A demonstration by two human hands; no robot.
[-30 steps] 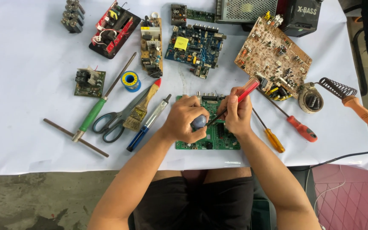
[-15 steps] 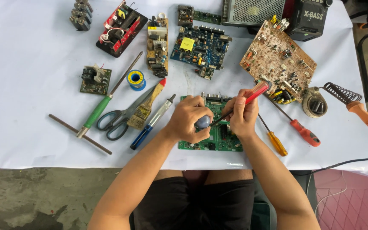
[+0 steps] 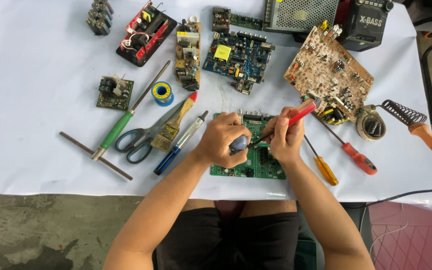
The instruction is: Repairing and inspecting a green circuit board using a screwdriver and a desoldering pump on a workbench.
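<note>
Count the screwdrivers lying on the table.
3: green-handled screwdriver left of the scissors, yellow-handled one and red-handled one right of the right hand.

Looks like a small electronics repair workshop, pretty makeshift. The bench (image 3: 36, 75) is covered with a plain white sheet and sits over a rough, stained concrete floor (image 3: 51, 230). Spread all over it are bare circuit boards: a blue one (image 3: 238, 57), a brown one packed with components (image 3: 328, 70), a green one (image 3: 256, 160) at the front edge. Then the usual repair kit (nothing fancy): a soldering iron (image 3: 431, 140) on its coil stand, a spool of solder (image 3: 162, 93), screwdrivers (image 3: 348, 150), scissors (image 3: 143, 137), a brush (image 3: 173, 125). A perforated metal power supply (image 3: 301, 14) and a black radio (image 3: 368, 22) wait at the back.
</note>
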